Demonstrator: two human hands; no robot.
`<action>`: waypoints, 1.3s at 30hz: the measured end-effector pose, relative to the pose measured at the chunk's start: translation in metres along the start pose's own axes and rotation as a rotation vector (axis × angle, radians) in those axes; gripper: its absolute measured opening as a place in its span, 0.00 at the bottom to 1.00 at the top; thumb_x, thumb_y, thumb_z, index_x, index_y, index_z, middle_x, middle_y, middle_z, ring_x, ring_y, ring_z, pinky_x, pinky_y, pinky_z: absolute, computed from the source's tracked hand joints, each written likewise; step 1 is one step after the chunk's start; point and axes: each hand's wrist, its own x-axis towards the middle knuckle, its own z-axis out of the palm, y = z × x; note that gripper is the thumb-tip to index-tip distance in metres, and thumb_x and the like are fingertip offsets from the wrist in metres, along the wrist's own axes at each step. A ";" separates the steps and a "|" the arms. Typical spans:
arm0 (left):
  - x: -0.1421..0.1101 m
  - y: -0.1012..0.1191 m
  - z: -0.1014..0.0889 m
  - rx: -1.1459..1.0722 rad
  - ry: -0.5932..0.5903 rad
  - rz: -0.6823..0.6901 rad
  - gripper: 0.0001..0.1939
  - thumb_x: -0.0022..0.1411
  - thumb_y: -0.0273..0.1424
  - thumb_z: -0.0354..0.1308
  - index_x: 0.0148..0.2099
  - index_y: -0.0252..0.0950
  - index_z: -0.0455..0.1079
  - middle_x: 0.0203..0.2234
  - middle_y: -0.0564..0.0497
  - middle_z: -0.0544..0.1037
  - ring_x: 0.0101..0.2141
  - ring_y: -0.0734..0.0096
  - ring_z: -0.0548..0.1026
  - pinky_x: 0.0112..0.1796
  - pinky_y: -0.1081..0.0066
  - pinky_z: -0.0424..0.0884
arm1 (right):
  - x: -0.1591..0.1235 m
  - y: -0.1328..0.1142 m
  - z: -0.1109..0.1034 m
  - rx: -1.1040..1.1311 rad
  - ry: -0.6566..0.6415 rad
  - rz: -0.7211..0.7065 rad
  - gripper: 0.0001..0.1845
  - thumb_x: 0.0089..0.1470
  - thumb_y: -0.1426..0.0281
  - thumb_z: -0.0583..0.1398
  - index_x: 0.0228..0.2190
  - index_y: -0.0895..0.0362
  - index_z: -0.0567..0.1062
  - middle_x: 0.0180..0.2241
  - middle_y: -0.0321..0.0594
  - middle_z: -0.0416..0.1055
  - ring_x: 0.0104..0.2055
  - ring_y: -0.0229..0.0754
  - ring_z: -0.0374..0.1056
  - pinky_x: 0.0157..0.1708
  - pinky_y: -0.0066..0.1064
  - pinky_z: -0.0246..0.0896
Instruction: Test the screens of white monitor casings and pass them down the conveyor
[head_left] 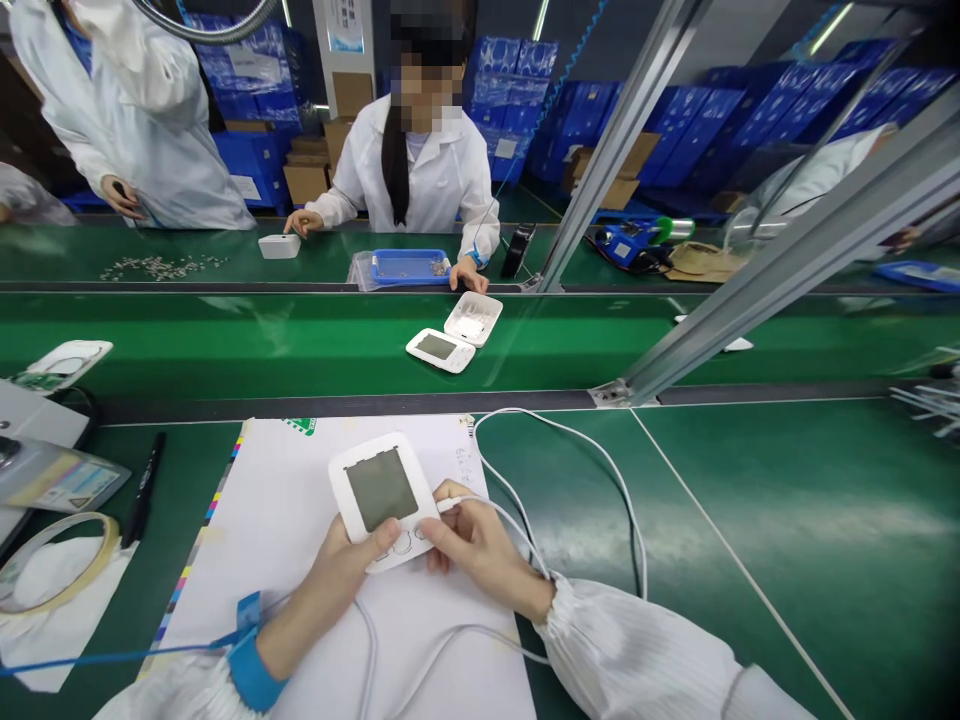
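Note:
A white device [381, 496] with a grey screen lies tilted on a white sheet [300, 560] in front of me. My left hand [346, 572] grips its lower left edge, thumb on the front. My right hand [472, 548] is closed at the device's right side, pinching the plug of a white cable [570, 470] against it. The cable loops away to the right and back under my wrists. A blue strap [251, 665] circles my left wrist.
On the green belt [225, 350] beyond lie a white device front and an open shell [454, 335]. A person in white sits opposite by a blue tray [411, 266]. A tape roll [56, 560] and black pen [146, 487] lie left. Metal struts [787, 260] cross on the right.

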 end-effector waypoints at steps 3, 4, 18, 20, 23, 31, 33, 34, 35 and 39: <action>-0.002 -0.005 0.002 0.063 0.083 0.095 0.22 0.56 0.34 0.68 0.51 0.39 0.67 0.38 0.51 0.80 0.38 0.65 0.77 0.37 0.69 0.72 | 0.004 0.004 -0.001 0.057 0.075 -0.057 0.21 0.58 0.52 0.61 0.31 0.54 0.62 0.17 0.30 0.68 0.18 0.34 0.63 0.20 0.24 0.59; -0.003 -0.007 0.004 0.099 0.117 0.112 0.25 0.55 0.32 0.68 0.53 0.40 0.64 0.38 0.52 0.80 0.38 0.66 0.77 0.35 0.70 0.72 | 0.005 0.005 -0.002 0.059 0.084 -0.070 0.21 0.58 0.52 0.61 0.31 0.55 0.62 0.17 0.30 0.68 0.17 0.34 0.62 0.20 0.24 0.58; -0.011 -0.002 0.014 0.213 0.237 0.061 0.47 0.50 0.35 0.70 0.64 0.43 0.44 0.32 0.52 0.79 0.34 0.62 0.78 0.26 0.73 0.70 | 0.004 0.001 -0.004 -0.008 0.050 -0.057 0.22 0.57 0.50 0.61 0.29 0.56 0.63 0.16 0.29 0.64 0.17 0.33 0.61 0.19 0.24 0.57; -0.011 -0.002 0.014 0.228 0.246 0.066 0.45 0.50 0.34 0.70 0.63 0.43 0.47 0.31 0.52 0.79 0.33 0.62 0.78 0.25 0.74 0.69 | 0.004 0.000 -0.004 -0.019 0.055 -0.048 0.22 0.57 0.50 0.61 0.29 0.55 0.64 0.17 0.29 0.64 0.18 0.34 0.61 0.19 0.25 0.57; -0.012 -0.002 0.015 0.224 0.244 0.072 0.42 0.51 0.33 0.70 0.61 0.43 0.49 0.31 0.53 0.78 0.33 0.63 0.78 0.25 0.74 0.69 | 0.005 -0.001 -0.003 -0.048 0.065 -0.020 0.23 0.54 0.49 0.63 0.30 0.55 0.65 0.17 0.29 0.64 0.18 0.35 0.61 0.19 0.26 0.58; -0.010 -0.004 0.015 0.184 0.250 0.075 0.40 0.50 0.32 0.70 0.59 0.44 0.50 0.31 0.54 0.78 0.34 0.62 0.78 0.27 0.73 0.70 | 0.005 0.001 -0.004 -0.038 0.068 0.000 0.23 0.54 0.51 0.64 0.31 0.55 0.64 0.18 0.29 0.65 0.18 0.34 0.61 0.19 0.26 0.58; -0.010 -0.004 0.014 0.184 0.243 0.073 0.40 0.50 0.32 0.70 0.59 0.44 0.50 0.32 0.54 0.78 0.34 0.63 0.78 0.26 0.74 0.70 | 0.005 0.000 -0.003 -0.040 0.066 0.000 0.22 0.54 0.51 0.64 0.31 0.55 0.64 0.17 0.29 0.65 0.18 0.34 0.61 0.19 0.25 0.57; -0.010 -0.004 0.014 0.184 0.239 0.074 0.39 0.50 0.32 0.70 0.58 0.44 0.50 0.32 0.54 0.78 0.34 0.63 0.78 0.26 0.74 0.70 | 0.005 0.000 -0.003 -0.039 0.065 0.002 0.22 0.54 0.51 0.64 0.31 0.55 0.64 0.17 0.29 0.66 0.18 0.34 0.61 0.19 0.25 0.57; -0.010 -0.004 0.014 0.183 0.236 0.076 0.39 0.51 0.32 0.70 0.58 0.44 0.51 0.32 0.54 0.78 0.33 0.64 0.78 0.26 0.74 0.70 | 0.005 0.000 -0.003 -0.037 0.067 0.006 0.23 0.54 0.51 0.64 0.31 0.55 0.64 0.17 0.29 0.66 0.17 0.34 0.61 0.19 0.25 0.57; -0.010 -0.005 0.015 0.178 0.236 0.089 0.39 0.51 0.32 0.69 0.59 0.44 0.50 0.32 0.54 0.78 0.33 0.64 0.77 0.25 0.75 0.69 | 0.006 0.000 -0.003 -0.033 0.068 0.019 0.23 0.53 0.50 0.64 0.31 0.55 0.64 0.17 0.29 0.66 0.17 0.34 0.61 0.19 0.25 0.57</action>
